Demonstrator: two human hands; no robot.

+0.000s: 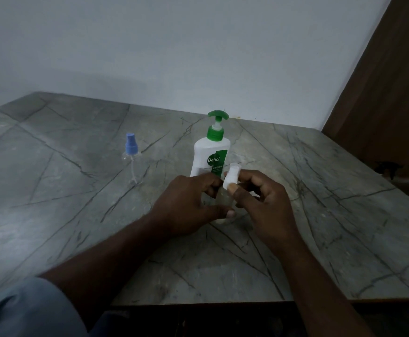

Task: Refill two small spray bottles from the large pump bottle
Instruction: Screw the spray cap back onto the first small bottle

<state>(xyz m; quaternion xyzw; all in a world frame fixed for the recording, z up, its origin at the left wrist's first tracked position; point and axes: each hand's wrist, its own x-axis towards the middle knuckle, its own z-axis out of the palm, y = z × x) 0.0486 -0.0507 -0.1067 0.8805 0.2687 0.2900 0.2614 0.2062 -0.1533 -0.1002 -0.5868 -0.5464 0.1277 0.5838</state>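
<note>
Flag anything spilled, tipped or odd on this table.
Nothing stands out. The pump bottle and blue-capped spray bottle stand upright, the table shows no spill, and both hands hold the white-capped spray bottle.

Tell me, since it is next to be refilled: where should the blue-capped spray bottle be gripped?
Probably around the clear body of the blue-capped spray bottle, below the cap. It stands upright and alone on the table, so a sideways reach from its near side looks free. Its narrow body suits a wrap of fingers and thumb.
</note>
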